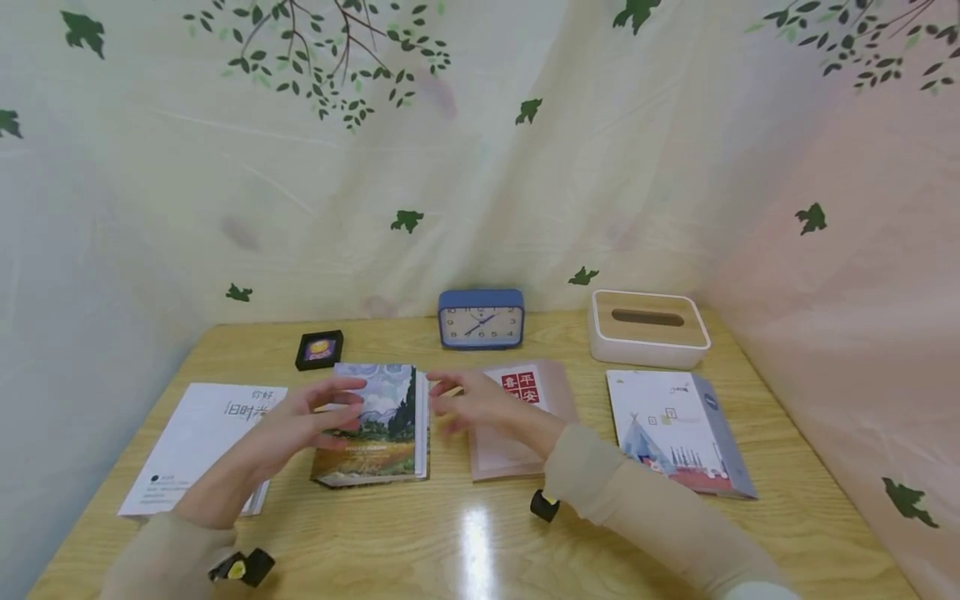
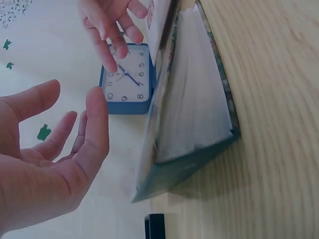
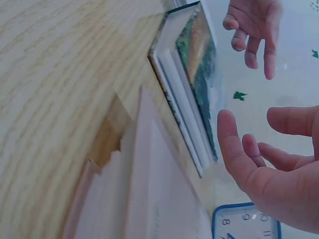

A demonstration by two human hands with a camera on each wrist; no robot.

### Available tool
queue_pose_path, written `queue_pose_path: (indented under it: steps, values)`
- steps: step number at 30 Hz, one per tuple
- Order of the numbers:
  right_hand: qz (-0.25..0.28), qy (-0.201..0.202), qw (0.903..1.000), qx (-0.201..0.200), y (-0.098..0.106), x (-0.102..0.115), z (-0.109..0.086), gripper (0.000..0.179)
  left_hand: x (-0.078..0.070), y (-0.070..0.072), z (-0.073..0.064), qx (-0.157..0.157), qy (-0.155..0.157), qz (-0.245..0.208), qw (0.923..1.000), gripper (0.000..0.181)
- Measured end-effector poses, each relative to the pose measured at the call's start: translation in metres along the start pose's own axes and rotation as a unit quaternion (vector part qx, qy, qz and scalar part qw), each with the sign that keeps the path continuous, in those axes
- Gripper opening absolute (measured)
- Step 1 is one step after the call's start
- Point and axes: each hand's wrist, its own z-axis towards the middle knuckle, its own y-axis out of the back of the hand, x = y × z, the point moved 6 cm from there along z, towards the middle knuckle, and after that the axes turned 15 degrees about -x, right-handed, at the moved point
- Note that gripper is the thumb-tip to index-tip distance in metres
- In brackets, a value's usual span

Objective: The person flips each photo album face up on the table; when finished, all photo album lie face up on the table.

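A thick book with a landscape painting on its cover point(image 1: 378, 425) lies closed on the table between my two hands. My left hand point(image 1: 288, 425) hovers over its left side, fingers spread and loosely bent, holding nothing. The left wrist view shows the book's page edges point(image 2: 192, 99) and a gap between this hand point(image 2: 60, 159) and the cover. My right hand point(image 1: 483, 408) is held above the gap between that book and a pink book with red characters point(image 1: 502, 454). Its fingers are relaxed in the right wrist view, the hand point(image 3: 279, 174) gripping nothing.
A white book point(image 1: 202, 425) lies at the left, and a white book with a tent picture point(image 1: 667, 429) at the right. Along the back stand a small black frame point(image 1: 319, 350), a blue clock point(image 1: 481, 321) and a white tissue box with a wooden top point(image 1: 648, 329).
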Motion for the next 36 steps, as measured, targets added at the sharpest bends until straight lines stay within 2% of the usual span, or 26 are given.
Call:
queue_pose_path:
  steps: [5, 10, 19, 25, 29, 36]
  values:
    - [-0.017, 0.036, 0.9992, -0.001, 0.019, 0.012, -0.011, 0.055, -0.009, -0.016, 0.001, 0.016, -0.014, -0.018, 0.9996, 0.068]
    - [-0.059, 0.080, 0.9947, -0.026, 0.045, 0.024, -0.022, 0.057, -0.018, -0.033, 0.002, 0.023, -0.028, -0.019, 0.9992, 0.068]
    - [-0.117, 0.133, 0.9799, -0.092, 0.103, 0.027, -0.043, 0.060, -0.022, -0.076, 0.008, 0.068, -0.009, -0.042, 0.9967, 0.071]
    - [-0.145, 0.127, 0.9700, -0.148, 0.139, 0.011, -0.054, 0.066, -0.016, -0.107, 0.017, 0.075, 0.007, -0.038, 0.9965, 0.076]
    - [-0.162, 0.120, 0.9661, -0.161, 0.155, -0.006, -0.058, 0.074, -0.010, -0.125, 0.026, 0.064, 0.028, -0.036, 0.9969, 0.080]
    - [-0.154, 0.086, 0.9719, -0.155, 0.166, -0.029, -0.055, 0.079, -0.002, -0.150, 0.040, 0.067, 0.042, -0.036, 0.9962, 0.082]
